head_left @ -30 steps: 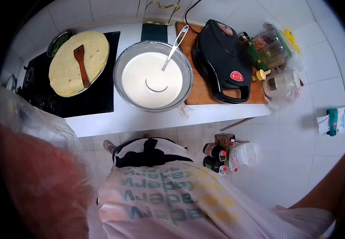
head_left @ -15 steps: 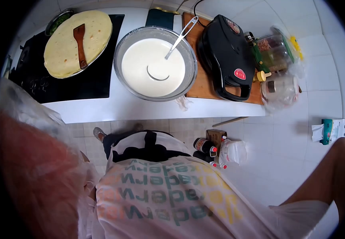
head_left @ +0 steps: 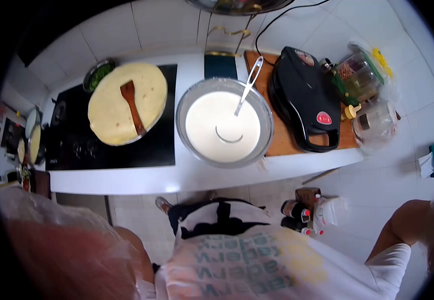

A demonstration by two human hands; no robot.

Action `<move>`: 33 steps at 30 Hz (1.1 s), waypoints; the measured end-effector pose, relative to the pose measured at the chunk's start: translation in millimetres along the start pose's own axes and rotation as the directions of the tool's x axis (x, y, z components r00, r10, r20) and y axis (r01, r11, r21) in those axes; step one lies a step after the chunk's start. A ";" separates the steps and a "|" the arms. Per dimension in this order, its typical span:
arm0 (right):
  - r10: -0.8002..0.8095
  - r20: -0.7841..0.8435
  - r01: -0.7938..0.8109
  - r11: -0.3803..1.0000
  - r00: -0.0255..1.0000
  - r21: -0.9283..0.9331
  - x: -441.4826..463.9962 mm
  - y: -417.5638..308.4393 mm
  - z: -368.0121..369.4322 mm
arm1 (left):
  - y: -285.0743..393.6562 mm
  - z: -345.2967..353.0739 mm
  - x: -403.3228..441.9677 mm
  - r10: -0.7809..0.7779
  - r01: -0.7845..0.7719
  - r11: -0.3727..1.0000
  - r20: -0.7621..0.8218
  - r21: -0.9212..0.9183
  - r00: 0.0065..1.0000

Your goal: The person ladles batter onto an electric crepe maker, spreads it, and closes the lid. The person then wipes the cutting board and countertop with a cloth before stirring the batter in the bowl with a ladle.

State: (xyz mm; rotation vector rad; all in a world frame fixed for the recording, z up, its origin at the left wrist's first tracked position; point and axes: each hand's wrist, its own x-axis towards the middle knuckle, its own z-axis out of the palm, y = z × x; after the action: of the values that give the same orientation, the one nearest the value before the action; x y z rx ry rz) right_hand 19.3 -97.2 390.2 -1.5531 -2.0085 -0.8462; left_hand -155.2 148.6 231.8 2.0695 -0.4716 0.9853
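Close to the camera at the lower left is a blurred reddish shape under clear plastic (head_left: 62,245), joined to my raised left arm (head_left: 136,247). No fingers of my left hand can be made out there. My right arm (head_left: 402,225) bends upward at the right edge, with clear plastic near the edge, and its hand lies outside the picture. In front of me stands a metal bowl (head_left: 182,131) of creamy white batter (head_left: 217,117), with a slotted-handled ladle (head_left: 249,86) resting in it. Left of the bowl, a wooden spatula (head_left: 132,107) lies on round, flat pancakes (head_left: 112,112).
The pancakes sit over a black cooktop (head_left: 112,157), beside a bowl of chopped greens (head_left: 98,75). A black electric griddle (head_left: 302,95) rests on a wooden board (head_left: 289,145). Plastic jars (head_left: 359,77) stand at the right wall. Dark bottles (head_left: 294,210) are on the floor.
My view has tilted up and shifted left, so the counter things appear lower and further right. More wall and the room at the left show. Clear plastic now appears by my right arm.
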 end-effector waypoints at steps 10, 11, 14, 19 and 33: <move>-0.008 -0.070 -0.003 0.986 0.998 -0.168 -38.1 20.7 28.7 | -4.0 2.7 -8.3 -0.042 0.045 0.999 -0.087 0.026 0.995; -0.008 -0.076 -0.005 0.985 0.997 -0.171 -39.1 22.3 28.0 | -2.0 3.6 -8.7 -0.037 0.040 0.999 -0.098 0.030 0.994; -0.005 -0.102 -0.012 0.986 0.995 -0.165 -40.6 25.7 26.9 | 5.6 3.3 -4.0 -0.030 0.035 0.999 -0.128 0.038 0.991; -0.027 -0.179 -0.016 0.972 0.984 -0.235 -49.8 28.1 25.3 | 22.6 -7.3 6.7 0.058 -0.046 0.997 -0.209 0.065 0.976; 0.240 0.244 -0.223 0.970 0.939 -0.097 -55.5 129.3 179.1 | -49.3 22.7 -17.7 -0.144 0.451 0.861 -0.737 0.236 0.660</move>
State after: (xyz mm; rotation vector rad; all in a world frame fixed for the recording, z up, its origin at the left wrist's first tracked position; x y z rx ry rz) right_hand 160.4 14.4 250.5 -1.9790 -1.9288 -0.6556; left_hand -125.6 161.8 184.9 1.8123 0.5210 1.6420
